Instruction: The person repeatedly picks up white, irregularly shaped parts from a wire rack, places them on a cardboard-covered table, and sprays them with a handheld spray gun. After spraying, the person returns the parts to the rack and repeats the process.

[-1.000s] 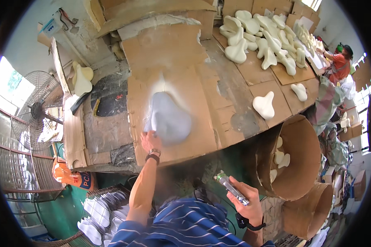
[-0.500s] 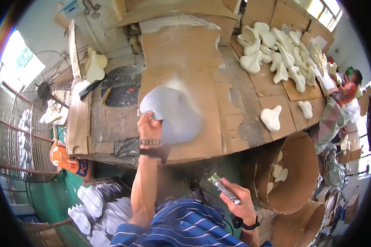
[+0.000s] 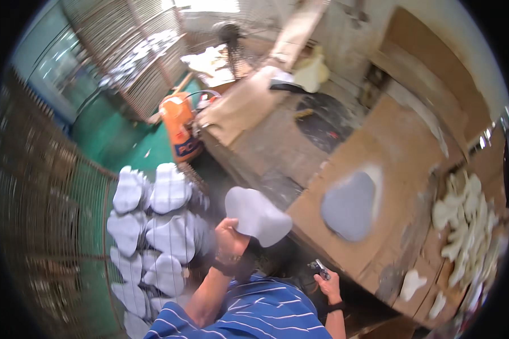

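My left hand (image 3: 230, 240) grips the edge of a pale grey, saddle-shaped pad (image 3: 257, 214), raised off the table between the rack and the table's near edge. Slim and metallic, a spray gun (image 3: 321, 268) is in my right hand (image 3: 328, 282), low by the table's front edge and apart from the pad. On the cardboard-covered table (image 3: 300, 212) shows a darker grey rounded shape (image 3: 349, 206) with a whitish halo; I cannot tell whether it is a flat patch or a piece lying there.
To the left, a wire rack (image 3: 106, 226) holds many grey pads (image 3: 172, 234). An orange container (image 3: 178, 124) stands on the green floor beyond it. Cream unpainted-looking pieces (image 3: 464, 226) are heaped at the right, with a single cream piece (image 3: 413, 284) nearer. A fan (image 3: 229, 33) stands at the back.
My view has swung left toward the rack. The pad has been carried off the table's middle in my left hand, baring the grey shape. My right hand still holds the spray gun.
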Demonstrator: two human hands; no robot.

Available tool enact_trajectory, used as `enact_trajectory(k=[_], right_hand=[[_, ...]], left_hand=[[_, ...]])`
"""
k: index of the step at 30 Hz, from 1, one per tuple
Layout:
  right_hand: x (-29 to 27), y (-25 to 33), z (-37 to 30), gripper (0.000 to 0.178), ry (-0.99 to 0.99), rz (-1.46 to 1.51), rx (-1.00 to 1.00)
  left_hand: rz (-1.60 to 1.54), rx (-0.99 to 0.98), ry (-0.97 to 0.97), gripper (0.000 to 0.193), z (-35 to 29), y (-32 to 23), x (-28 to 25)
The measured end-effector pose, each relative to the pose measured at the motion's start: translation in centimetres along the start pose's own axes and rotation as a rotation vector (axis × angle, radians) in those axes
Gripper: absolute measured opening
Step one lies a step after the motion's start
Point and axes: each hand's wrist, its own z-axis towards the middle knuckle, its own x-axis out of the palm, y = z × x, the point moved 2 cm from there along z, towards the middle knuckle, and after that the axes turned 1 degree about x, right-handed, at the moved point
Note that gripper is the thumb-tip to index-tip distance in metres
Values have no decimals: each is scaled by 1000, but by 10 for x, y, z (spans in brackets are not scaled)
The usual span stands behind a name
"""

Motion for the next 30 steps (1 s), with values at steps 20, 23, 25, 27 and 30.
enact_trajectory(k=[20, 23, 25, 27, 30], right_hand=[[90, -47, 72, 20, 280, -489, 68], [95, -18, 94, 18, 276, -459, 19], [102, 15, 108, 14, 333, -268, 89], [116, 63, 101, 9, 324, -268, 152], [120, 71, 108, 24, 395, -372, 230]], left_hand=[[-246, 1181, -449, 45, -189, -337, -212], [-189, 1335, -424, 50, -220, -412, -259], [-230, 1427, -412, 45, -246, -448, -290], [-285, 1482, -424, 47, -262, -465, -312], [-345, 1533, -491, 50, -267, -467, -365]])
